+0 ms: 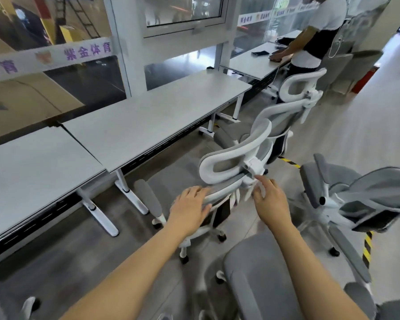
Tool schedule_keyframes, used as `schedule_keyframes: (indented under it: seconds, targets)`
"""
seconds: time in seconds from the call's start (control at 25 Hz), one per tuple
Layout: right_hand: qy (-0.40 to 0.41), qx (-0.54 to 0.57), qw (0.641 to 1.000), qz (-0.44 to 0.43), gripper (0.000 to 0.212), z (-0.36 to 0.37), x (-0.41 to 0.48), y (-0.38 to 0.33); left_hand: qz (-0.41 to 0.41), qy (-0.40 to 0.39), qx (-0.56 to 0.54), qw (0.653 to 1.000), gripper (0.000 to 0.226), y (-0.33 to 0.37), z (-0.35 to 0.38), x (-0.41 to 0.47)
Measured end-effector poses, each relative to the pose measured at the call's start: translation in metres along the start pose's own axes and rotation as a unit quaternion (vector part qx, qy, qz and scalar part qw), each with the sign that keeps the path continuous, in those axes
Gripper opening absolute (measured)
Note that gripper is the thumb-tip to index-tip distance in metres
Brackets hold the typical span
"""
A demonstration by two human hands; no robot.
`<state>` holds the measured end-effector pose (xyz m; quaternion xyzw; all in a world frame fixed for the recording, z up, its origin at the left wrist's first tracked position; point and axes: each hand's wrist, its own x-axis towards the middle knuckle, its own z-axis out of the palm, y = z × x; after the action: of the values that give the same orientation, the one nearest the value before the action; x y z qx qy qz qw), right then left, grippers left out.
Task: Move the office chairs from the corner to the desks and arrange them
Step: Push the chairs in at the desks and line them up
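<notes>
The work is about half way, as far as I can judge. One far chair (275, 121) already stands at the end of the middle desk (148, 116), turned to it but not pushed under. The middle chair (229, 166) is just now in front of the same desk, near its left leg, with the seat toward the desk edge and a gap between them. The left hand (189, 209) lies flat on the top edge of its backrest (219, 192), fingers straight and spread, holding nothing. The right hand (270, 199) is at the headrest stem (252, 179) with loosely bent fingers. The picture is blurred there, so I cannot tell if it grips the stem or only touches it.

Two chairs are not placed yet: the right chair (367, 195), turned away over the floor tape (367, 248), and the near chair (259, 273), just below the arms. The left desk (32, 181) has no chair visible. At the far desk (247, 63) another person (316, 38) stands. What remains, I think, is tucking in, then two more chairs
</notes>
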<state>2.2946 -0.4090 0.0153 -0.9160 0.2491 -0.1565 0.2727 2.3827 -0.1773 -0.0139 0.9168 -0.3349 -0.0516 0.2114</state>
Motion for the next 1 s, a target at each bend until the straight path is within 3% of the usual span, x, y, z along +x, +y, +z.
schedule_keyframes:
  seconds: [0.12,0.28,0.4,0.64,1.0]
  targets:
    - [-0.001,-0.021,1.0,-0.017,0.04,0.003,0.054,0.032,-0.053,-0.032,0.034,0.998,0.054,0.006,0.026,0.025]
    - [-0.053,-0.048,0.996,-0.055,0.049,0.012,0.119,0.085,-0.109,0.033,0.045,0.992,0.039,0.013,0.044,0.028]
    - [-0.09,-0.072,0.989,-0.097,0.049,0.023,0.141,0.11,-0.12,0.048,0.05,0.99,0.04,0.012,0.049,0.02]
    - [-0.066,0.011,0.985,-0.161,0.044,0.034,0.13,0.113,-0.152,0.058,0.052,0.985,0.044,0.013,0.047,-0.006]
    - [-0.084,-0.048,0.962,-0.254,0.035,0.056,0.069,0.068,-0.196,0.073,0.078,0.975,0.041,-0.013,0.032,-0.111]
